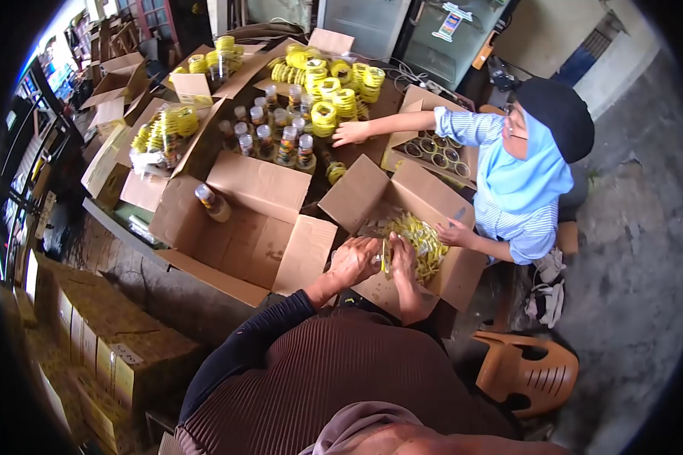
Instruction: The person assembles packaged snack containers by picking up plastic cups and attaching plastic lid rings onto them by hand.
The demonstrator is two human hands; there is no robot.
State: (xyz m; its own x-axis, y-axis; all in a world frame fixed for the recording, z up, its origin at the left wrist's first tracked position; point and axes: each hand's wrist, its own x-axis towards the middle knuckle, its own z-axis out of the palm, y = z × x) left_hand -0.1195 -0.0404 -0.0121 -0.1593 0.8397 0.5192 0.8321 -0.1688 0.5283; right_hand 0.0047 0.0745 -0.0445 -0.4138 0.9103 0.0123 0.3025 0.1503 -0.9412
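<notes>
In front of my body, my left hand (354, 262) is closed around what looks like a small clear bottle (376, 262), mostly hidden by the fingers. Right beside it, my right hand (404, 262) pinches a narrow yellow strip (387, 254) against the bottle's end. Both hands are over the near edge of an open cardboard box (438, 189) with a heap of yellow strips (416, 233) in it. To the left stands a larger open carton (235, 241), with one capped bottle (213, 203) upright in its far left corner.
Several capped bottles (264, 142) stand in a group on the table, beside stacks of yellow rings (324, 114). At right, a co-worker (520, 182) reaches toward them, near a box of round jars (436, 152). An orange plastic chair (527, 371) and stacked cartons (114, 326) are nearby.
</notes>
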